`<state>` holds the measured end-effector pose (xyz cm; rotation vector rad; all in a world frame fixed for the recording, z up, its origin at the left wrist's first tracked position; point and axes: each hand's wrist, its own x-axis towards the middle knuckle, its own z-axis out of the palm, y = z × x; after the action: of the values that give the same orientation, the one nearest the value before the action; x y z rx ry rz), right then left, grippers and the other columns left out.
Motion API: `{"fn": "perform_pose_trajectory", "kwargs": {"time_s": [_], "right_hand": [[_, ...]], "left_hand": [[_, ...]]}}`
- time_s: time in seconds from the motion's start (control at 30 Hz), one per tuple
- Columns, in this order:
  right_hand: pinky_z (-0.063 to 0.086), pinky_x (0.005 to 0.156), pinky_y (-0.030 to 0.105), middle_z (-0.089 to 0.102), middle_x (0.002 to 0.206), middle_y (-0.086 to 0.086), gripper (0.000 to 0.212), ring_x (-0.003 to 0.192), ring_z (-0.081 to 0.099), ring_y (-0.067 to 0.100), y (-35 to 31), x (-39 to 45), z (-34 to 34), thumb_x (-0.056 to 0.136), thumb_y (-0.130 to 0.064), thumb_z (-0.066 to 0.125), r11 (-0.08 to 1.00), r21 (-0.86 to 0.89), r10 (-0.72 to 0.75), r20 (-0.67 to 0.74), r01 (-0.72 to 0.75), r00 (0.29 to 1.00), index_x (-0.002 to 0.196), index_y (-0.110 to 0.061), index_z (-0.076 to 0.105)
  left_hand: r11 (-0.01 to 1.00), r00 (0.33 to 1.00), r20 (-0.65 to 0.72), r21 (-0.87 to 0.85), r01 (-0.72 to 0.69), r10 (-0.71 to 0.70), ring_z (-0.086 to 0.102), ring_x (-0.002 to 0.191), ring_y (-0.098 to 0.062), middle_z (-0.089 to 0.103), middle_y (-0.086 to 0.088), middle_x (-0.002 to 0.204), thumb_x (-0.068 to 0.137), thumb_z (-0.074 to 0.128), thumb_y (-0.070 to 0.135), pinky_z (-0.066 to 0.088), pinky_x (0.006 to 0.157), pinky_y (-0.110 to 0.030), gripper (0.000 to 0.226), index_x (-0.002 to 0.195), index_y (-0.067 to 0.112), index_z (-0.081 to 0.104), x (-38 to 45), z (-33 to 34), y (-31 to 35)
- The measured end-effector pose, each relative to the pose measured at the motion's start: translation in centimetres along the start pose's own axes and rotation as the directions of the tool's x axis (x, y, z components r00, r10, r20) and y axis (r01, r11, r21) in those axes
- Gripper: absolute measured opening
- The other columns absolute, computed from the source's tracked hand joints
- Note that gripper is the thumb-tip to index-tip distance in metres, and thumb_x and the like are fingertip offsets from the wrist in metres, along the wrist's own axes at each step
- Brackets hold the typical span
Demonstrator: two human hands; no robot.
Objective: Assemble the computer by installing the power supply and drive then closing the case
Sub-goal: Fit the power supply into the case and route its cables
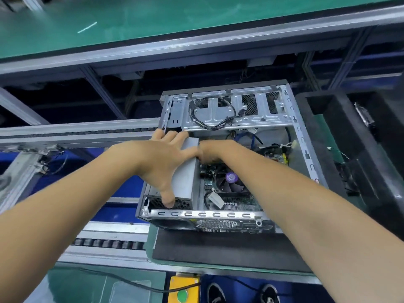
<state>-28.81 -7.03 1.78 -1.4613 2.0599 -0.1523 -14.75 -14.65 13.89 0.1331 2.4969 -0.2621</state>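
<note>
An open computer case (203, 214) lies on its side on a black mat (218, 248). A grey power supply (185, 182) sits in its near left corner, vented end toward me. My left hand (161, 158) spans the unit lengthwise, with the thumb hooked on the vented end and the fingers over the far end. My right hand (213, 150) is at the unit's far right corner, and its fingers curl down over that edge into the case, tips hidden. The motherboard's fan (231, 180) lies right of the power supply. The metal drive cage (218, 114) with a looped black cable fills the far end.
A black foam tray (328, 132) stands right of the case. Conveyor rails (76, 130) run off to the left. A yellow box with a green button (183, 287) is below the bench edge. A green shelf (153, 16) runs overhead at the back.
</note>
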Motion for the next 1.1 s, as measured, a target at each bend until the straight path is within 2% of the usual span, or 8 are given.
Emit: {"fn": "perform_pose_trajectory", "kwargs": {"time_s": [0.13, 0.23, 0.37, 0.47, 0.53, 0.67, 0.77, 1.1], "right_hand": [[0.042, 0.065, 0.03, 0.056, 0.083, 0.002, 0.011, 0.072, 0.048, 0.02, 0.0, 1.5, -1.0, 0.089, 0.0, 0.053, 0.999, 0.007, -0.038, 0.203, 0.037, 0.978, 0.093, -0.01, 0.058], [0.046, 0.082, 0.037, 0.062, 0.11, 0.019, 0.023, 0.091, 0.055, 0.033, 0.3, 2.3, -0.6, 0.09, -0.001, 0.056, 1.0, 0.028, -0.003, 0.264, -0.005, 0.965, 0.112, 0.004, 0.06], [0.032, 0.066, 0.027, 0.055, 0.097, 0.017, 0.023, 0.085, 0.047, 0.026, 1.0, 2.6, 0.3, 0.092, 0.0, 0.051, 0.996, 0.092, -0.008, 0.162, -0.007, 0.987, 0.113, 0.006, 0.059], [0.036, 0.079, 0.028, 0.055, 0.1, 0.014, 0.017, 0.09, 0.045, 0.021, 1.4, 2.6, 0.7, 0.092, 0.005, 0.049, 0.947, 0.322, -0.029, 0.113, -0.008, 0.993, 0.106, -0.001, 0.058], [0.042, 0.085, 0.029, 0.06, 0.116, 0.021, 0.024, 0.098, 0.053, 0.025, 1.2, 2.6, 1.1, 0.091, 0.008, 0.053, 0.927, 0.374, -0.073, 0.089, 0.035, 0.993, 0.115, 0.009, 0.057], [0.05, 0.086, 0.027, 0.06, 0.118, 0.028, 0.024, 0.104, 0.057, 0.037, 0.8, 2.6, 1.8, 0.091, 0.008, 0.056, 0.936, 0.343, -0.102, 0.035, 0.084, 0.994, 0.114, 0.015, 0.059], [0.047, 0.094, 0.042, 0.062, 0.116, 0.024, 0.025, 0.109, 0.057, 0.037, 0.9, 2.6, 1.7, 0.089, 0.0, 0.062, 0.966, 0.233, -0.119, -0.002, 0.116, 0.993, 0.113, 0.009, 0.063], [0.048, 0.096, 0.049, 0.058, 0.123, 0.025, 0.03, 0.115, 0.055, 0.041, 1.3, 3.1, 2.2, 0.093, 0.0, 0.054, 1.0, -0.015, -0.006, 0.139, 0.008, 0.99, 0.122, 0.008, 0.058]], "left_hand": [[1.0, 1.0, 0.003, -0.022, 0.016, -0.016, 0.012, 0.104, -0.017, 0.012, 0.003, 0.127, 0.037, 0.074, 0.072, 0.022, 0.085, -0.037, 0.12, 0.132, 0.051, 0.004, 0.1, 0.0, -0.4], [1.0, 1.0, 0.006, -0.03, 0.008, -0.008, 0.015, 0.105, -0.02, 0.015, 0.002, 0.127, 0.036, 0.073, 0.073, 0.025, 0.087, -0.038, 0.117, 0.13, 0.053, 0.005, 0.3, -0.1, -0.6], [0.999, 1.0, 0.029, -0.045, -0.006, 0.008, 0.017, 0.105, -0.022, 0.017, 0.002, 0.128, 0.036, 0.074, 0.071, 0.025, 0.085, -0.037, 0.118, 0.129, 0.053, 0.004, 0.4, -0.5, -0.5], [0.999, 0.999, 0.035, -0.031, -0.006, 0.007, 0.02, 0.105, -0.023, 0.018, 0.004, 0.124, 0.035, 0.073, 0.072, 0.031, 0.091, -0.04, 0.117, 0.13, 0.051, 0.008, 0.4, -0.8, -0.4], [1.0, 0.999, 0.041, -0.027, 0.0, 0.001, 0.023, 0.105, -0.025, 0.02, 0.003, 0.121, 0.034, 0.071, 0.072, 0.034, 0.095, -0.043, 0.117, 0.13, 0.049, 0.009, 0.3, -1.1, -0.5], [0.999, 0.998, 0.06, -0.028, 0.015, -0.014, 0.025, 0.105, -0.024, 0.022, 0.0, 0.12, 0.034, 0.072, 0.072, 0.037, 0.095, -0.044, 0.116, 0.131, 0.047, 0.013, 0.2, -1.3, -0.3], [0.999, 0.997, 0.072, -0.027, 0.018, -0.016, 0.024, 0.105, -0.024, 0.022, -0.001, 0.121, 0.036, 0.075, 0.071, 0.037, 0.094, -0.044, 0.116, 0.131, 0.045, 0.015, 0.1, -1.5, -0.2], [1.0, 0.999, 0.049, -0.025, 0.003, -0.002, 0.019, 0.101, -0.021, 0.022, -0.001, 0.125, 0.04, 0.079, 0.066, 0.025, 0.081, -0.034, 0.113, 0.131, 0.043, 0.017, 0.0, -1.3, 0.0]]}}
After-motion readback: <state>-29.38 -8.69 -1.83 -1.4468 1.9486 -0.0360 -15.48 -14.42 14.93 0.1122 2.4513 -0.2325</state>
